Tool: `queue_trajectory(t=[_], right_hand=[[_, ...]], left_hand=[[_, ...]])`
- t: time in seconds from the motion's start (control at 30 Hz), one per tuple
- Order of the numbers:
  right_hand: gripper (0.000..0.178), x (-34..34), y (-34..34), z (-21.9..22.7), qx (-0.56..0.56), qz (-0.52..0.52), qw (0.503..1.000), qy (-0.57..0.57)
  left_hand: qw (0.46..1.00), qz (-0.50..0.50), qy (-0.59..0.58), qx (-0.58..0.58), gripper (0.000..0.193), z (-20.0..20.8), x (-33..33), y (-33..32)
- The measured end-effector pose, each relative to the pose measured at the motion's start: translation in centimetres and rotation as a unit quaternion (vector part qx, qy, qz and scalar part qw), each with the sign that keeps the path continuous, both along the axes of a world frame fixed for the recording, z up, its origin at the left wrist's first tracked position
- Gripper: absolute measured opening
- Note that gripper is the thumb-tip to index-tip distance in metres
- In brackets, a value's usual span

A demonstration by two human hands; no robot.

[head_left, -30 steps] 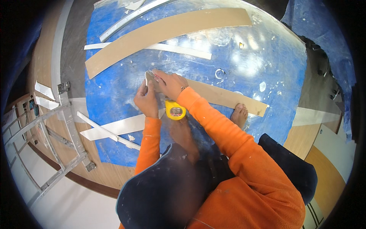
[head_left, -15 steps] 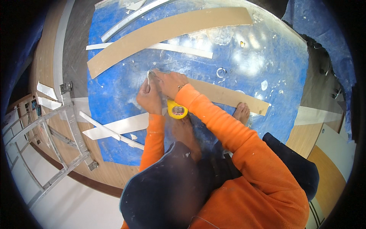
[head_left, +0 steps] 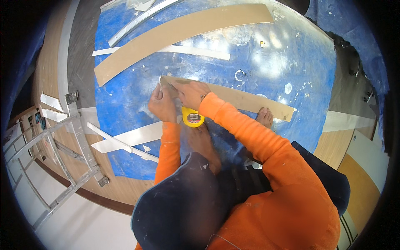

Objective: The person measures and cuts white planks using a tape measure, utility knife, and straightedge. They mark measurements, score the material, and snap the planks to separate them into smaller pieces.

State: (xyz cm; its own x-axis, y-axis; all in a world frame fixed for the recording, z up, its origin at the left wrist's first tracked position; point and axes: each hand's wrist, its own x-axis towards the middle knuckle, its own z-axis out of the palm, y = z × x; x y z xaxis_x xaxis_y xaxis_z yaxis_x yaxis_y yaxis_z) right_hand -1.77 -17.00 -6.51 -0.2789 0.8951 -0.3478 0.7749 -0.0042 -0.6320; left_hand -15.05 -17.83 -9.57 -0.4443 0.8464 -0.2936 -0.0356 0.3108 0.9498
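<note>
A long brown-faced plasterboard strip (head_left: 246, 96) slants across the blue sheet, its left end between my hands. My left hand (head_left: 162, 105) is closed at that end, thumb and fingers pinching the pale broken edge. My right hand (head_left: 193, 95) grips the strip just right of the end, index finger along the brown face and thumb near its lower edge. Right below the hands sits a yellow tape measure (head_left: 193, 118), just above my bare left foot (head_left: 204, 143). The fingertips of both hands are partly hidden.
Farther off, a wide brown board strip (head_left: 179, 37) lies over a thin white strip (head_left: 196, 51) and beside a metal channel (head_left: 141, 21). White offcuts (head_left: 129, 137) lie at left, near a metal ladder (head_left: 81, 139). My right foot (head_left: 265, 116) is beside the plasterboard strip.
My right hand has shifted slightly right along the strip, uncovering more of its brown end. My left hand stays at the end. The view has shifted a little.
</note>
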Motion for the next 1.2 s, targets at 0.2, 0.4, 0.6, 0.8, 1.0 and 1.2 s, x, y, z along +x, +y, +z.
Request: queue_trajectory(t=[0.2,0.4,0.6,0.8,1.0,1.2], right_hand=[[0.042,0.6,-1.8,-0.8,0.001,0.005,1.000,0.024],[0.034,1.6,-1.5,0.9,-0.043,0.070,0.996,-0.026],[0.033,4.2,-2.8,-2.8,0.046,0.056,0.987,0.145],[0.031,7.2,-0.4,-2.4,0.070,-0.014,0.985,0.156],[0.062,13.0,-5.4,0.5,0.038,0.117,0.988,-0.090],[0.088,15.7,-7.6,0.7,0.035,0.139,0.976,-0.166]], left_hand=[[1.000,-0.002,0.006,0.004,0.047,-0.4,-0.3,-0.2],[0.999,-0.010,0.043,0.004,0.046,-0.1,0.1,0.0],[0.991,0.001,0.070,0.112,0.045,5.5,-2.5,7.9],[0.969,-0.020,0.237,0.068,0.051,2.3,-13.4,7.0],[0.904,0.099,0.409,-0.077,0.050,-2.2,-12.7,-12.0],[0.873,0.043,0.480,-0.080,0.052,-0.5,-7.5,-12.5]])
